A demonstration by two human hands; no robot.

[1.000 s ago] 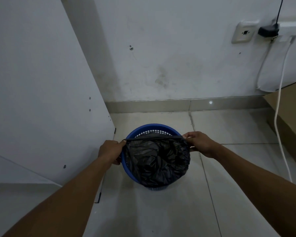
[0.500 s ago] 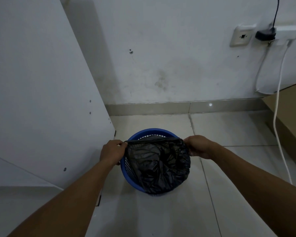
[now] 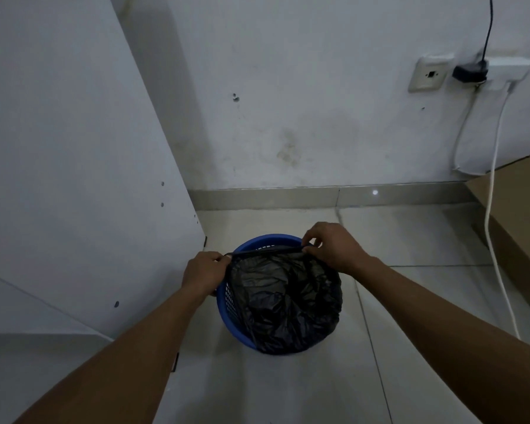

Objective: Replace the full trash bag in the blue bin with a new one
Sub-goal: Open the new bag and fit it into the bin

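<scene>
A round blue mesh bin (image 3: 227, 304) stands on the tiled floor in the middle of the head view. A crumpled black trash bag (image 3: 285, 301) lies over its near and right rim and sags inside. My left hand (image 3: 203, 272) grips the bag's edge at the bin's left rim. My right hand (image 3: 328, 244) pinches the same edge at the far right rim. The edge runs taut between the two hands, and the blue rim behind it stays bare.
A tall white panel (image 3: 74, 166) stands close on the left. A cardboard box (image 3: 514, 221) lies on the floor at the right, with a white cable (image 3: 494, 228) hanging from wall sockets (image 3: 429, 75) above it. Floor tiles stretch in front of and beside the bin.
My right hand has moved toward the far rim, carrying the bag's edge further back. My left hand keeps its grip at the left rim.
</scene>
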